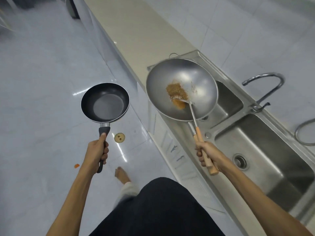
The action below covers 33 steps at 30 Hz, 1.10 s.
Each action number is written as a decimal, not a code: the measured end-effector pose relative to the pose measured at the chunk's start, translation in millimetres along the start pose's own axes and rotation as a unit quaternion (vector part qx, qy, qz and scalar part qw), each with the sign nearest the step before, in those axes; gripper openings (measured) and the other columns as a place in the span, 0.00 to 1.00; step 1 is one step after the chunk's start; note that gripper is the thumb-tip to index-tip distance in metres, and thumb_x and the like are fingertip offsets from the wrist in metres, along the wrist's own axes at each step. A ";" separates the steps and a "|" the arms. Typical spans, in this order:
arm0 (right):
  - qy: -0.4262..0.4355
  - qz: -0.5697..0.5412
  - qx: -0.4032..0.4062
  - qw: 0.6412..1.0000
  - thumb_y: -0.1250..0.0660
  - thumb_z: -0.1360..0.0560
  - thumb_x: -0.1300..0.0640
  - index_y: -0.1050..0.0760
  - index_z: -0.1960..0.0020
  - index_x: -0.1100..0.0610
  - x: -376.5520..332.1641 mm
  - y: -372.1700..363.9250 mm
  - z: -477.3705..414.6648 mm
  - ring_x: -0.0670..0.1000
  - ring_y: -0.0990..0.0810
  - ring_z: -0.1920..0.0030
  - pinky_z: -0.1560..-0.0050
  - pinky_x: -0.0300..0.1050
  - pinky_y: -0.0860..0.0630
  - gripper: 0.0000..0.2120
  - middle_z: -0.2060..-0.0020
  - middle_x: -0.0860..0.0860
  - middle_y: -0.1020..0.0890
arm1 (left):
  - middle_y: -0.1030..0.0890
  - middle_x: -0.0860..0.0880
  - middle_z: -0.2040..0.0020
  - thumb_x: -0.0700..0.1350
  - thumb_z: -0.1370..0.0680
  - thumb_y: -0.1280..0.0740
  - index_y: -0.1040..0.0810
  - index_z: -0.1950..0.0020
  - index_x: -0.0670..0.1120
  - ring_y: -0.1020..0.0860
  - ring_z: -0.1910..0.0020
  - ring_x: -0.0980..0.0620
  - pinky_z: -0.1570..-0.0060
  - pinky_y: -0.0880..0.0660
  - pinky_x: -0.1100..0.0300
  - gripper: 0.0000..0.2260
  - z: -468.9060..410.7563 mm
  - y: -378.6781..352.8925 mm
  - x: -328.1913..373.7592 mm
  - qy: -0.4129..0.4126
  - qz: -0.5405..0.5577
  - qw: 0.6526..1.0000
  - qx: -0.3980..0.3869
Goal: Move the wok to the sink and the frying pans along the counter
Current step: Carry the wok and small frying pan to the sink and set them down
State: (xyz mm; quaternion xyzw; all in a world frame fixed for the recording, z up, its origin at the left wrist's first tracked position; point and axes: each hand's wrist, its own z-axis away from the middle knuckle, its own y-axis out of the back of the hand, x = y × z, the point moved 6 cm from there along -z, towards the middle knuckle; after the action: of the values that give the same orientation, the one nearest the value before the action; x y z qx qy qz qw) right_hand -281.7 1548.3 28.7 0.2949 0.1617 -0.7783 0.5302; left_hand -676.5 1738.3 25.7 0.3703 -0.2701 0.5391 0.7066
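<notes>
1. The left hand [97, 151] is wrapped tightly around the black handle of a dark frying pan [105, 102]. The pan extends straight ahead of the hand, held level in the air over the tiled floor [42, 82], clear of the desk [136, 31].
2. The right hand [207, 155] is curled firmly around a wooden handle [205, 154]; a metal spatula [186, 103] also runs up from this hand into the wok [181, 89]. Which handle belongs to which item cannot be told.
3. The wok sits ahead of the right hand, over the small left basin of the steel sink [264, 150], its rim overhanging the desk edge. Brown and orange food residue [177, 94] lies in its bowl, beneath the spatula blade.
4. A faucet [265, 89] stands behind the sink, to the wok's right.
5. On the floor near the left hand lie a pale round slice [119, 137] and a small orange scrap [76, 165]. One bare foot [121, 174] shows between the forearms.
</notes>
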 end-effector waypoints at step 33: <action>-0.044 -0.268 0.288 0.918 0.33 0.35 0.57 0.28 0.57 0.58 -297.6 -190.3 -283.1 0.50 0.31 0.78 0.76 0.43 0.32 0.09 0.73 0.51 0.26 | 0.35 0.52 0.76 0.58 0.18 0.41 0.31 0.63 0.46 0.39 0.80 0.53 0.80 0.36 0.62 0.19 -547.9 -135.0 430.0 -0.085 -0.261 0.913 -0.301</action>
State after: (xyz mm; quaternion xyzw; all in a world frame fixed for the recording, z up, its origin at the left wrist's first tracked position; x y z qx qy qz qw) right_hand -296.9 1998.7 -14.4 0.3457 -0.0204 -0.9165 0.2004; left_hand -438.9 2406.7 12.6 0.2416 -0.3724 0.1956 0.8745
